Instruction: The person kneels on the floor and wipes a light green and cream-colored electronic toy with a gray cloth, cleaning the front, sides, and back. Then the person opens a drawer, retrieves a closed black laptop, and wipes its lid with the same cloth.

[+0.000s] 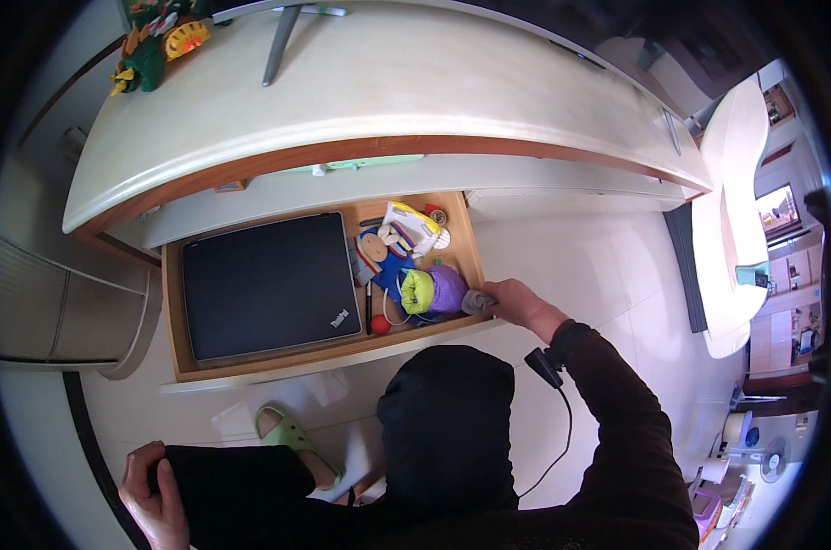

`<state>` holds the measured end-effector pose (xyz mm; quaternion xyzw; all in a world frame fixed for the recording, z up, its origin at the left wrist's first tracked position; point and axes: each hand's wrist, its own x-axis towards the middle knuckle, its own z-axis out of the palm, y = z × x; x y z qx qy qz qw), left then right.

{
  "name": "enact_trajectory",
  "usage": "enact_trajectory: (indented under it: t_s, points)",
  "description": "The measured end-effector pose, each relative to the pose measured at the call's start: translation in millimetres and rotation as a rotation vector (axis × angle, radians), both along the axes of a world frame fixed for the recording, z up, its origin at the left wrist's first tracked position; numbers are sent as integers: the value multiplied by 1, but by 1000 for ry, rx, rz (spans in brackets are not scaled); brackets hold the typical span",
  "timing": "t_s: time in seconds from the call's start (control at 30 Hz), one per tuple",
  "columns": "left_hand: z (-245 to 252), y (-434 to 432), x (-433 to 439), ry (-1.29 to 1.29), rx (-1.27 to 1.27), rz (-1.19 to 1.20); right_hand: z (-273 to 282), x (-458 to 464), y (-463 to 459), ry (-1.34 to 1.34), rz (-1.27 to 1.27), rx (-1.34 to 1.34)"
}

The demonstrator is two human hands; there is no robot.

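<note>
At the right end of a pulled-out wooden drawer (175,323), my right hand (523,302) pinches a small grey cloth-like item (477,302). Right beside that item lies a purple and lime-green fabric bundle (439,289). A white toy-like item with yellow trim (413,227), a blue soft thing (393,271) and a red ball (380,324) share this side of the drawer. A closed black ThinkPad laptop (271,285) fills the left side. My left hand (153,491) rests on my black-clad left knee (230,474), thumb apart from the fingers, holding nothing.
Above the drawer is a pale cabinet top (388,82) with a television (663,34) on metal legs and plush toys (157,51) at left. A black device (543,368) with a cable hangs by my right wrist. A white curved seat (728,227) stands right.
</note>
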<state>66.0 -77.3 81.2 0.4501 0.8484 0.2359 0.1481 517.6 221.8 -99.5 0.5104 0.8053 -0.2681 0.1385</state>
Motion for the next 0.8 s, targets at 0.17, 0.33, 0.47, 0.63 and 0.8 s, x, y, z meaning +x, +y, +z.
enact_trajectory:
  t_s: [0.17, 0.33, 0.47, 0.63, 0.8]
  points:
    - [-1, -5, -1, -8, 12, 17, 15, -57, 15, 349, 123, -107]
    - [-3, -1, -5, 5, 26, -7, -57, -87, 17, 177, 279, -396]
    - [-6, -3, -8, 10, 14, -6, -80, -73, 38, 292, 34, -222]
    - [-2, -1, -3, -45, -19, 45, -23, -104, 58, 287, -42, -86]
    - [-3, 5, -5, -45, -19, 26, -36, -143, 69, 371, 379, 165]
